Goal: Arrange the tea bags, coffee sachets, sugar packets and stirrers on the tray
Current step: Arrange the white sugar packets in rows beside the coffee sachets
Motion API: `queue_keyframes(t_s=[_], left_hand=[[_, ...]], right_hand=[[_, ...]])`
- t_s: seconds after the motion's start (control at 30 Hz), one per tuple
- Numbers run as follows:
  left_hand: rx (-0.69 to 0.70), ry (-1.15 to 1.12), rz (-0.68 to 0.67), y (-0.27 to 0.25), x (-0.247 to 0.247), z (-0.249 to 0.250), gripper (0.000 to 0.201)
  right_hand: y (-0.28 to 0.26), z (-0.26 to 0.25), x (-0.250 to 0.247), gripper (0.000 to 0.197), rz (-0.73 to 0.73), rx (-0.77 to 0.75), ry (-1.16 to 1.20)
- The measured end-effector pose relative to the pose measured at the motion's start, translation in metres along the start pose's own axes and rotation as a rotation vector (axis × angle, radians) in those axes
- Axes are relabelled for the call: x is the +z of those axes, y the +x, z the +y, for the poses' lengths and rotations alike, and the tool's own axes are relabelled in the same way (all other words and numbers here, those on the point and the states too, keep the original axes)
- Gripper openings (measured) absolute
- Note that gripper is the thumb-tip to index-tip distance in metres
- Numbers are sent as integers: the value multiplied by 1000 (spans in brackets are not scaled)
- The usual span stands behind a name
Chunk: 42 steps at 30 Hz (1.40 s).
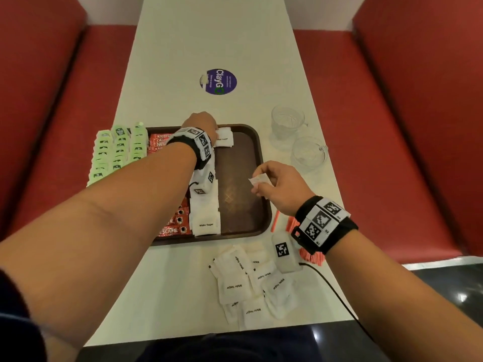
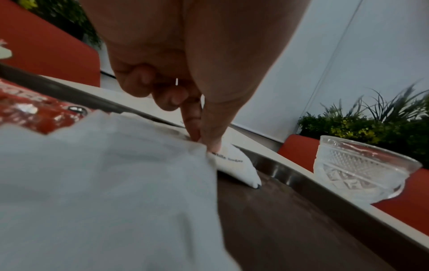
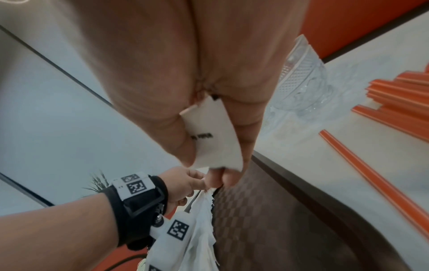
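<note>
Two hands share the sugar row: the left hand (image 1: 201,124) pinches a white sugar packet (image 2: 234,165) down at the far end of the brown tray (image 1: 245,205), while the right hand (image 1: 277,186) grips another sugar packet (image 3: 211,135) above the tray's bare side. Best lay each overlapping its neighbour, edges squared.

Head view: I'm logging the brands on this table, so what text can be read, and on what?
"White Sugar": white packets in the tray and in the loose pile on the table.
"NESCAFE": red coffee sachets in the tray.
"ClayGO": round purple sticker on the table; its small print is unreadable.
Green tea bags: print too small to read.
Packet in the right hand: blurred.
</note>
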<state>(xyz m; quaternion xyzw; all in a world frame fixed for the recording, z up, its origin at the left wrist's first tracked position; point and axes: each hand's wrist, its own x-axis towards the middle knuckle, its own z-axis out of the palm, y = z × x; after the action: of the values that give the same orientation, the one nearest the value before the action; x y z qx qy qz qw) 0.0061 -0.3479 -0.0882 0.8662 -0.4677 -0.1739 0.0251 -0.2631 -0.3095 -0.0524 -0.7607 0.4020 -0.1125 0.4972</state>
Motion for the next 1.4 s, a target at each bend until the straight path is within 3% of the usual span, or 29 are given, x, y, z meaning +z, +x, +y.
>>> queue_keyframes(t_s=[0.1,0.2,0.4,0.6,0.7,0.83,1.07,1.17,1.3,1.4], left_hand=[[-14,39,12,2,-1,-1,23],[63,49,68,2,1,0,28],[186,129,-69,-10,0,4,28],[312,-251,73,-36,-28,2,27],[420,-399,-46,-66,-45,8,29],[517,-398,-203,-89,-43,10,22],[528,-357,-159,-96,-35,10,17],[493,-330,-42,-86,-36,6,16],[339,-284,149,-58,-39,-4,20],[223,-193,125,-37,-34,-7,20]], right_hand=[[1,-3,-1,10,-3,6,13],[6,-5,-2,11,19,11,47],[19,-10,-2,16,96,37,83],[25,-12,1,13,146,46,164],[26,-14,2,12,175,33,155],[25,-20,4,14,174,31,179],[26,-23,7,13,172,29,195],[26,-18,7,10,163,76,202],[25,0,4,17,168,122,-176],[22,6,4,32,101,191,-427]])
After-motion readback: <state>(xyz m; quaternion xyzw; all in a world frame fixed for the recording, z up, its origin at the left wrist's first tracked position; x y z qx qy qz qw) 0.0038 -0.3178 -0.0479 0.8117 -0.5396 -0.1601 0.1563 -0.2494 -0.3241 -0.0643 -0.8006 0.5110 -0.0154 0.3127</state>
